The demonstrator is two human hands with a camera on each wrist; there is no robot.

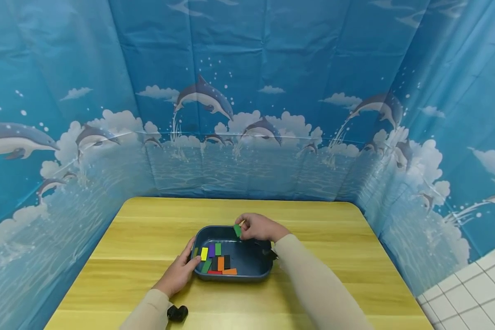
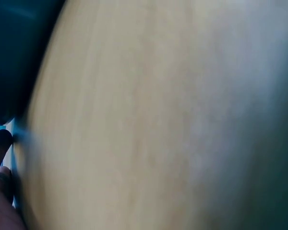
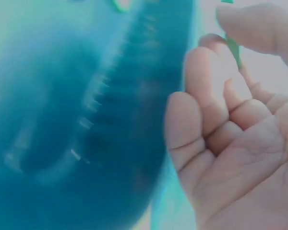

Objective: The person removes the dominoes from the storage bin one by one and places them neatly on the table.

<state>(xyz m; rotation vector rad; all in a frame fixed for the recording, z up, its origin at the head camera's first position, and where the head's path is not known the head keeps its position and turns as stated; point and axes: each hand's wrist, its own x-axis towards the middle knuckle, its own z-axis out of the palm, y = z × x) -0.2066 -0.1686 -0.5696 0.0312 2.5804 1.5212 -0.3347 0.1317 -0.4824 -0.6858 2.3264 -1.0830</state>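
Note:
A dark blue rectangular tray (image 1: 247, 277) with rounded corners stands on the table. On its left side my left hand (image 1: 177, 274) grips the rim, thumb over the edge and fingers along the outer wall. Above the far rim my right hand (image 1: 261, 227) pinches a small green rectangular tile (image 1: 237, 230) between thumb and fingers. A bit of yellow shows by those fingertips, too small to make out. In the right wrist view the thumb and forefinger hold the green tile (image 3: 233, 50), seen edge-on, while the other fingers curl toward the palm.
Several coloured tiles lie in the tray's left half, among them a yellow tile (image 1: 204, 254), a purple tile (image 1: 211, 250), an orange tile (image 1: 229, 272) and a red tile (image 1: 215, 272). The wood-look table (image 1: 148, 229) backs onto a dolphin-print curtain (image 1: 247, 169).

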